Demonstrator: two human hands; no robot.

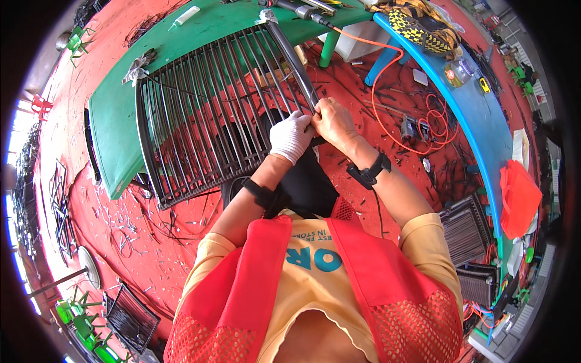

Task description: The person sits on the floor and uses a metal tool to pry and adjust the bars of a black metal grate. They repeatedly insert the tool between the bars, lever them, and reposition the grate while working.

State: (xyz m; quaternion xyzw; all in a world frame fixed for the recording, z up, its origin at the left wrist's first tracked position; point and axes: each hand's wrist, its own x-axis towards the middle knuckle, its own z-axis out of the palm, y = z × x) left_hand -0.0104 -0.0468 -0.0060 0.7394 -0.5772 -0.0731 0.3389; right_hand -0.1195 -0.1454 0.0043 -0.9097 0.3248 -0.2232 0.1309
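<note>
Red vest (261, 257), slatted frame (292, 58) against right grip (336, 124)

A red floor (181, 257), strewn with dark strips and scraps, spreads beneath a smooth green table (115, 127) and a long, light-blue table (487, 121). A thick, round green leg (328, 49) stands under the green table's far right end; a blue leg (379, 68) supports the blue table's far end. Beyond the green table's left edge stand a small red plastic stool (42, 107) and a green plastic stool (77, 45). Bright white light (18, 127) enters at the far left.
</note>
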